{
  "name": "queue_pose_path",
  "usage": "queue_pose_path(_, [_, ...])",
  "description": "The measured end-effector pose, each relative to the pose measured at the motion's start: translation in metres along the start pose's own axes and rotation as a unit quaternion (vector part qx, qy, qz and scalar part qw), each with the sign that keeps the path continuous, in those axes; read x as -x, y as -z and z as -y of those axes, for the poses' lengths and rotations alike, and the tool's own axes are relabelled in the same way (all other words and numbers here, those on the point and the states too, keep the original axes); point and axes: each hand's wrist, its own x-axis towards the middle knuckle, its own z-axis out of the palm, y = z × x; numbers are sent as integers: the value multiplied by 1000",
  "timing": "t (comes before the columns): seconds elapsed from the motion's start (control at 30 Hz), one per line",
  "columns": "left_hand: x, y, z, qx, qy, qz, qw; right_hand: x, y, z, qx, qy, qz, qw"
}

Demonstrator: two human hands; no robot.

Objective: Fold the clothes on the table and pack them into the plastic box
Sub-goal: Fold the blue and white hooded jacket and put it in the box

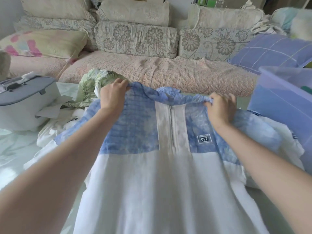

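A blue and white zip-up jacket (152, 166) with an "OFF" patch lies front up on the table, its white lower half toward me. My left hand (113, 93) grips the jacket's left shoulder at the collar. My right hand (221, 105) grips the right shoulder, with bunched blue fabric in its fingers. The translucent bluish plastic box (283, 105) stands at the right edge of the table, beside my right hand. A green leaf-print garment (94, 86) lies crumpled behind my left hand. More white clothes (55, 130) sit under the jacket on the left.
A white and grey lidded case (23, 102) stands at the table's left. Behind the table runs a sofa (152, 70) with floral cushions, a pink-patterned pillow (42, 43) at left and a purple checked pillow (270, 53) at right.
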Motion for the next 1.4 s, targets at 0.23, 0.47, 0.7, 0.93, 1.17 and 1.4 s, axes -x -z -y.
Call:
queue_pose_path(0.23, [31,-33,5,29,-23,117,992,40,-24,-11,118,42,234,964])
queue_pose_path(0.47, [55,7,36,48,97,195,975,106,9,6,-43,209,405,889])
queue_pose_path(0.7, [60,43,53,56,141,281,948,114,10,3,-10,123,513,849])
queue_pose_path(0.93, [73,61,70,13,146,475,868,140,43,85,-160,236,473,834])
queue_pose_path(1.17, [74,51,89,24,146,225,963,177,33,147,-112,314,520,786])
queue_pose_path(1.4, [87,49,88,-143,38,164,975,184,32,152,-97,321,529,780])
